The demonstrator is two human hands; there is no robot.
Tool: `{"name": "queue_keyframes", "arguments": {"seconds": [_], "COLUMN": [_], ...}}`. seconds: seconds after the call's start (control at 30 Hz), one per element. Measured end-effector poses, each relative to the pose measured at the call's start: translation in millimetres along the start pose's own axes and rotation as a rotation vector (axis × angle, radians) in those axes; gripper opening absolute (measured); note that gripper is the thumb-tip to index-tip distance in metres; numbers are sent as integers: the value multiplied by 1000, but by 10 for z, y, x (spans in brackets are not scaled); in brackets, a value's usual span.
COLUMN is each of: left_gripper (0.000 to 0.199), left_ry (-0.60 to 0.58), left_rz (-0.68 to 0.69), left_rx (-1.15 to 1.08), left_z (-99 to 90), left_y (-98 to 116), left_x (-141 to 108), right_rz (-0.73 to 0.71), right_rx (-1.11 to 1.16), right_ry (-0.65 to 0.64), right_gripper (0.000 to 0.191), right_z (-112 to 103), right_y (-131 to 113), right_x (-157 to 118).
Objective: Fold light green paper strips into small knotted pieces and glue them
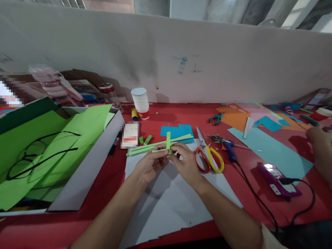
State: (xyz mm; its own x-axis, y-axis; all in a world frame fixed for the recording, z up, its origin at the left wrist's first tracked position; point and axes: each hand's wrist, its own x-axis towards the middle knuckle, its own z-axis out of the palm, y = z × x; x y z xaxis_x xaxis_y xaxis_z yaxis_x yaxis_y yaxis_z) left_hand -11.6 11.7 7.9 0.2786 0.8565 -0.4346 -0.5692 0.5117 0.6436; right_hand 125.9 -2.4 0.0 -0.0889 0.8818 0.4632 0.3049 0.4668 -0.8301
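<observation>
Both my hands meet above a white sheet of paper (166,204). Between the fingertips of my left hand (153,162) and my right hand (184,159) is a green paper strip (168,139), one end sticking up. Both hands are closed in a pinch on it; the folded part is partly hidden by the fingers. Just beyond lie several long light green paper strips (142,149), partly over a blue paper piece (184,130). Small folded green paper pieces (147,139) sit to the left. Scissors (209,155) with red and yellow handles lie right of my right hand.
At left stands a box (98,166) with green paper and eyeglasses (28,155) on top. A paper cup (140,103) is at the back. Rightward lie a glue gun (229,149), pliers (216,118), a purple device (277,180) with a cable, and another person's hand (320,141).
</observation>
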Motion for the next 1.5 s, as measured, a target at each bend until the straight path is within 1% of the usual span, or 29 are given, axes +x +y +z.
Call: {"name": "queue_keyframes", "arguments": {"seconds": [0.13, 0.33, 0.47, 0.6, 0.83, 0.97, 1.07, 1.2, 1.33, 1.4, 1.5], "left_gripper": [24, 24, 25, 25, 29, 31, 30, 27, 31, 32, 31], "left_ry": [-25, -42, -57, -33, -27, -1, 26, 25, 70, 76, 52], "left_rz": [-17, -7, -16, -23, -39, 36, 121, 229, 335, 366, 391], "left_rx": [28, 4, 10, -32, -62, -33, 60, 173, 225, 233, 242], "left_z": [-10, -39, -38, -18, 5, 23, 23, 9, 5, 5, 5], "left_y": [11, 10, 6, 3, -8, -6, -11, -28, -36, -37, -42], "left_x": [1, 21, 24, 14, -11, -15, -3, 6, -7, -11, -9], "right_rz": [-22, 61, 50, 79, 10, 46, 82, 164, 340, 400, 441], "right_rx": [-17, 57, 62, 73, 26, 49, 66, 128, 296, 389, 489], "right_ry": [-15, -5, -3, 11, 34, 40, 19, 1, -85, -85, -63], "right_gripper": [8, 12, 8, 12, 11, 15, 16, 16, 25, 29, 28], "right_z": [-2, 3, -1, 10, 22, 19, 14, 13, 34, 47, 55], "right_y": [42, 26, 8, -10, -7, -16, -12, 26, 51, 38, 12], "right_x": [-4, 2, 1, -11, -30, -26, -8, 18, 19, 17, 20]}}
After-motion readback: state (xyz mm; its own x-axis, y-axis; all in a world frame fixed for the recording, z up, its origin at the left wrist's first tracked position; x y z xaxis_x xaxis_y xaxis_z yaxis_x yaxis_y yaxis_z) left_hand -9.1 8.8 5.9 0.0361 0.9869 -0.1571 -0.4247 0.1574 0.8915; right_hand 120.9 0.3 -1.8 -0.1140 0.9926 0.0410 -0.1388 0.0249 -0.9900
